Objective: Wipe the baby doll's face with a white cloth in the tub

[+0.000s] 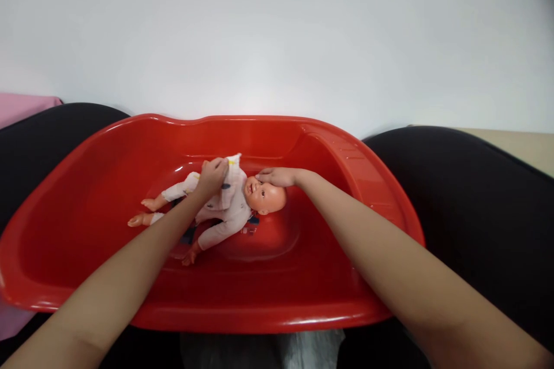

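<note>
A baby doll (223, 233) in pale clothes lies on its back inside a red baby bathtub (277, 311). Its bald head points right and its bare feet point left. Over its chest is a pale cloth (234, 176) with small yellow and dark prints. My left hand (213, 174) is closed on this cloth, above the doll's body. Along the far side of the doll's head rests my right hand (277, 176), its fingers stretched out and touching the face near the eye. The doll's far arm is mostly hidden.
Black rounded surfaces (467, 213) flank the tub on both sides. Pink material (26, 108) shows at the far left, and a beige surface (519, 147) at the right. A white wall (259, 34) stands behind the tub. Dark printed marks show on the tub floor under the doll.
</note>
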Available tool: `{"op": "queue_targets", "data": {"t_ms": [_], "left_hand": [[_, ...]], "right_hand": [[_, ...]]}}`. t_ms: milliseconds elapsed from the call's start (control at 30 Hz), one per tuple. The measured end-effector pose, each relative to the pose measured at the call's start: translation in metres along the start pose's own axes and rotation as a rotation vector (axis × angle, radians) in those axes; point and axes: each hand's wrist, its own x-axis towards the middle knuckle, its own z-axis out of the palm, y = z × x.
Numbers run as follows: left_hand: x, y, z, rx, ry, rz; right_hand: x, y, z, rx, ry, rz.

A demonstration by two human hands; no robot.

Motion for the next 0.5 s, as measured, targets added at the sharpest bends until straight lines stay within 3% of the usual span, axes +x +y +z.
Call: {"op": "queue_targets", "data": {"t_ms": [167, 267, 367, 500], "left_hand": [[-0.022, -0.002, 0.019, 0.307, -0.26, 0.307], [-0.026, -0.012, 0.015, 0.501, -0.315, 0.415], [-0.022, -0.023, 0.008, 0.566, -0.27, 0.441], [-0.017, -0.04, 0.001, 0.545, -0.141, 0.351]], "right_hand": [[0.0, -0.002, 0.0, -0.001, 0.006, 0.039], [0.001, 0.0, 0.001, -0.038, 0.008, 0.005], [0.004, 0.003, 0.001, -0.027, 0.001, -0.023], [0.007, 0.006, 0.0, -0.101, -0.018, -0.054]]}}
